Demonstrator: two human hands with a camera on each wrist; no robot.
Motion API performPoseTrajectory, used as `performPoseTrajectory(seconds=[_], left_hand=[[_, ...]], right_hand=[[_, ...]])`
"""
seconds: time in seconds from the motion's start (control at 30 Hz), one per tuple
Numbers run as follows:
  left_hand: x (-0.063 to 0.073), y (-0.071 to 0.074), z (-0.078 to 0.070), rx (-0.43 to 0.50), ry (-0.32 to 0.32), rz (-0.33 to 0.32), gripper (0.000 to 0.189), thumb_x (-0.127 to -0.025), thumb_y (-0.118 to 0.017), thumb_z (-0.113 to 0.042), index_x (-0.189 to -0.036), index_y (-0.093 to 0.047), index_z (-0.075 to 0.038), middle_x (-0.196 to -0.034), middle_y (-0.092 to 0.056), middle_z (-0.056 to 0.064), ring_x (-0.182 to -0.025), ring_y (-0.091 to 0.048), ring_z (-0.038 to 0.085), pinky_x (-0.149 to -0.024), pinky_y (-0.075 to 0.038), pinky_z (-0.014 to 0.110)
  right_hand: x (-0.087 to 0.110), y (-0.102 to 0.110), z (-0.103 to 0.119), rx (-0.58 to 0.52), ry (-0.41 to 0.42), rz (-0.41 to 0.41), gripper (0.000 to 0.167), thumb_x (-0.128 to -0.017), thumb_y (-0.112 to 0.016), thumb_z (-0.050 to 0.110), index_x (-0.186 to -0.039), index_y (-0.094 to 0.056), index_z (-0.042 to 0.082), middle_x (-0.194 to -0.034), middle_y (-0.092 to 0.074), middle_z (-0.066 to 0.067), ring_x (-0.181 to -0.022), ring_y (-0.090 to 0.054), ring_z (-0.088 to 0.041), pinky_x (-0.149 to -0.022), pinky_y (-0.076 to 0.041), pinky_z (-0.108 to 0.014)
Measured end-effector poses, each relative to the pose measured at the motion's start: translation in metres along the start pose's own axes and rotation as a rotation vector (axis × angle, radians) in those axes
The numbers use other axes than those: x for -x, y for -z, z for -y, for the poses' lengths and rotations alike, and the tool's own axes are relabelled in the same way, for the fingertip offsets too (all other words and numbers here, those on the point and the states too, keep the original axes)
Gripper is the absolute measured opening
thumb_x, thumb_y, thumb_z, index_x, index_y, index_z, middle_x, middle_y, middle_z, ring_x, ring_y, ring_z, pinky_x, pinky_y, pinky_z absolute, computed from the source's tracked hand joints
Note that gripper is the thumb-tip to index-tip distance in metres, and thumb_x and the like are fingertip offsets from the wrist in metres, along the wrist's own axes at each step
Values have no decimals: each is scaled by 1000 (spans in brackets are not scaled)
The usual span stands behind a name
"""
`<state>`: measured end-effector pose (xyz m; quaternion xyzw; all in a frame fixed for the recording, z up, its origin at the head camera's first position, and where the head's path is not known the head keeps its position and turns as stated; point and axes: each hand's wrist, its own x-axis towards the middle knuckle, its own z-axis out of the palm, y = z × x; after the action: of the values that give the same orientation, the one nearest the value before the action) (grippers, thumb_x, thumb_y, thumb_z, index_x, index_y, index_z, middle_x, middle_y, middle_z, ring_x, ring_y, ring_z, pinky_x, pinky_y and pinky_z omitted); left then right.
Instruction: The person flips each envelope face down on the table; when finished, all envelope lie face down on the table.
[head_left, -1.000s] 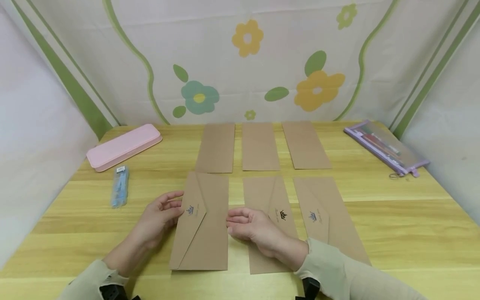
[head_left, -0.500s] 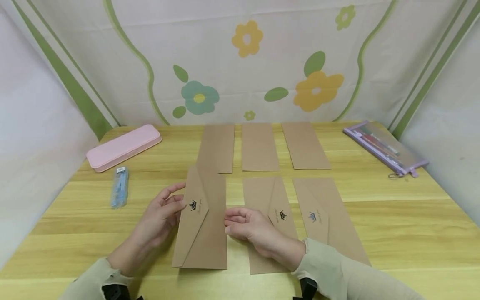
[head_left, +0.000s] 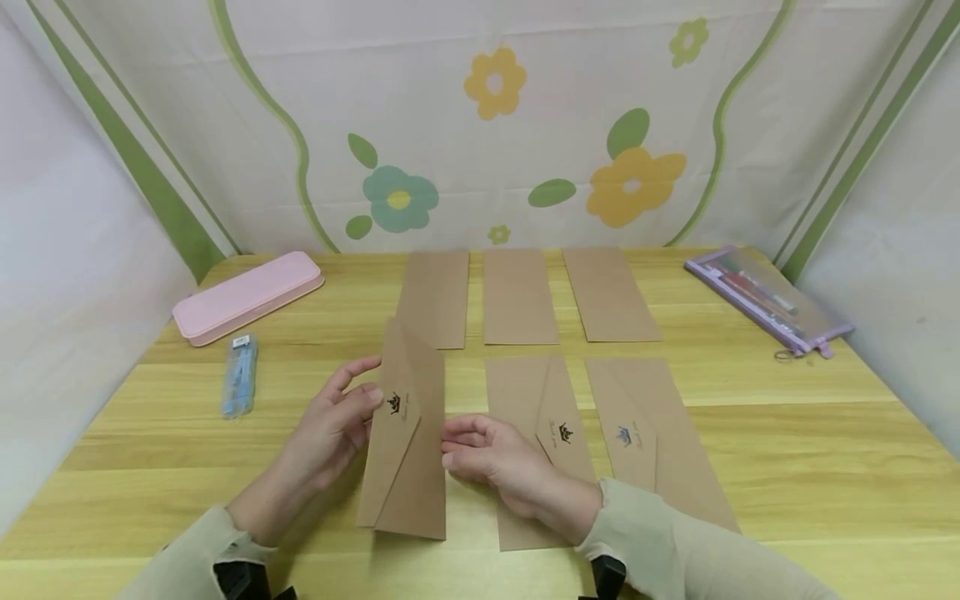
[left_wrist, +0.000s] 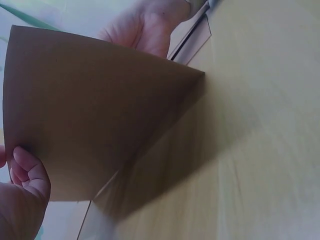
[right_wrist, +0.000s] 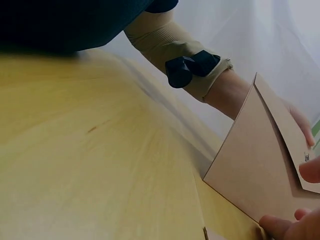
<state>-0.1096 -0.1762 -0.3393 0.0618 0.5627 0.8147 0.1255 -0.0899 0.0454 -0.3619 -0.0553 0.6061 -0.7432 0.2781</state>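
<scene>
My left hand point(head_left: 318, 437) pinches the left edge of a brown kraft paper envelope point(head_left: 420, 450) with a triangular flap and a crown print. The envelope stands tilted, left side raised, its flap facing right. The left wrist view shows the envelope's plain back point(left_wrist: 95, 110) above its shadow, with the left thumb point(left_wrist: 32, 170) at its edge. My right hand point(head_left: 517, 467) touches the right edge with loosely bent fingers, above another crown-printed envelope point(head_left: 517, 408). In the right wrist view, the fingers point(right_wrist: 277, 225) meet the envelope's lower edge, and the thumb is spread apart from them.
A third flap-up envelope point(head_left: 675, 417) lies at right. Behind are three plain brown envelopes point(head_left: 521, 292) in a row. A pink case point(head_left: 247, 292) and a blue packaged item point(head_left: 240, 375) lie left. A purple-edged clear pencil pouch point(head_left: 768, 296) lies back right on the wooden table point(head_left: 825, 467).
The left hand has raised the envelope's left side and moved it rightward, so the envelope tilts more steeply. My right hand has shifted slightly left along with the right edge.
</scene>
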Motion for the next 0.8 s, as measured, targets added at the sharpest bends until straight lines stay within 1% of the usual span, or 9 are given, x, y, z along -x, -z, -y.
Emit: performPoseTrajectory(seconds=[0.1, 0.17, 0.3, 0.4, 0.5, 0.63, 0.8], left_hand=[[-1, -4, -1, -2, -12, 5, 34, -93, -47, -1, -122, -44, -18, -87, -62, -4, -76, -57, 6, -67, -50, 21], [-1, -7, -2, -3, -13, 6, 33, -93, -47, -1, -122, -44, -17, -86, -62, -5, -75, -58, 6, -67, -50, 21], [-1, -16, -5, -15, 9, 4, 33, -93, -48, -3, -122, -43, -16, -85, -62, -6, -76, -59, 7, -70, -50, 24], [-2, -22, -7, -33, 32, -9, 32, -93, -49, -4, -122, -42, -15, -83, -62, -7, -76, -59, 7, -70, -50, 25], [-3, -27, -9, -49, 46, -29, 31, -93, -48, -4, -121, -42, -15, -81, -62, -8, -76, -59, 6, -69, -49, 24], [-6, -35, -8, -65, 70, -57, 33, -91, -49, -2, -121, -41, -14, -78, -60, -8, -70, -57, 7, -67, -48, 24], [-12, -45, -7, -92, 108, -73, 39, -88, -53, -2, -124, -39, -11, -78, -55, -5, -65, -52, 8, -66, -47, 23]], right_hand=[[-2, -3, -1, -17, -5, 6, 50, -83, -58, 1, -128, -40, -11, -131, -46, -24, -115, -52, -27, -92, -46, -30], [-3, -5, -1, -36, -5, 11, 49, -83, -59, 3, -127, -41, -10, -128, -49, -22, -110, -54, -23, -92, -47, -32], [-3, -9, 0, -80, 1, 35, 47, -84, -58, 6, -127, -42, -8, -123, -53, -18, -104, -57, -18, -95, -45, -38], [-1, -11, 3, -102, 9, 50, 46, -86, -58, 8, -127, -43, -5, -122, -54, -17, -105, -57, -19, -96, -44, -41], [-1, -12, 7, -108, 32, 62, 46, -86, -58, 10, -127, -44, -4, -124, -52, -18, -108, -56, -22, -97, -43, -41], [0, -13, 13, -83, 69, 82, 47, -86, -58, 10, -129, -44, -5, -132, -46, -18, -113, -54, -23, -99, -41, -41], [3, -11, 16, -36, 93, 76, 48, -87, -58, 11, -130, -45, -6, -138, -42, -16, -116, -52, -22, -99, -42, -36]])
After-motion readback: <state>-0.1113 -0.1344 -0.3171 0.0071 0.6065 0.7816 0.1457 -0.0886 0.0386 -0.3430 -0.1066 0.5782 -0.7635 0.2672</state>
